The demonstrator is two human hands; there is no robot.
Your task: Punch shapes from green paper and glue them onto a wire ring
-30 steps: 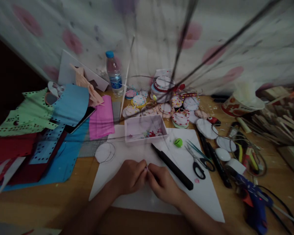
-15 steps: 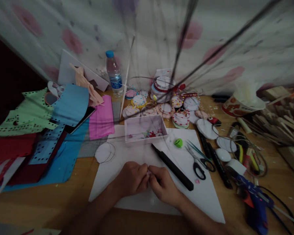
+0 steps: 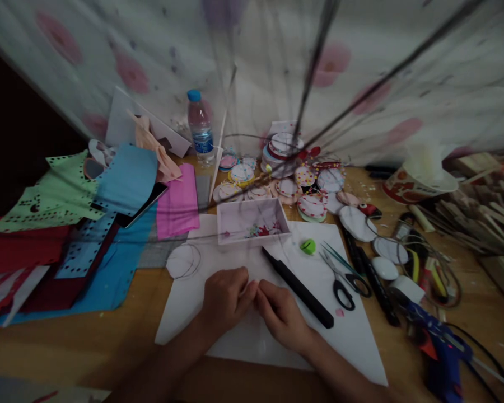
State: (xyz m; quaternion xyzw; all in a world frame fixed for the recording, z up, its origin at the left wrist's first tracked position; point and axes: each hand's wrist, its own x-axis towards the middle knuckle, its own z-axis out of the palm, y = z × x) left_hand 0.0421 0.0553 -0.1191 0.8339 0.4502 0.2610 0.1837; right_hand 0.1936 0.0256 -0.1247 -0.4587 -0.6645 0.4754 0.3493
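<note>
My left hand [image 3: 225,299] is curled up, thumb and forefinger pinched together above a white sheet of paper [image 3: 243,344]. My right hand [image 3: 284,314] pinches at the same spot, its fingertips touching or nearly touching those of the left. Whatever they hold between them is too small and too hidden to name. Just right of my right hand lies a black pen-like tool [image 3: 300,288]. Beyond my hands stands a pale pink box [image 3: 252,238] with small colourful pieces inside. A tiny pink scrap [image 3: 340,312] rests on the paper near the scissors [image 3: 343,282].
Coloured felt sheets [image 3: 128,179] pile up at left. A water bottle [image 3: 201,134] stands behind, near several decorated round pieces [image 3: 313,204]. Tweezers [image 3: 335,257], a green object [image 3: 308,246], a blue glue gun [image 3: 439,347] and wooden sticks [image 3: 483,218] are at right.
The pinched fingers have shifted slightly, and the pinkish bit that showed between them is now hidden. The whole view has moved a little to the right.
</note>
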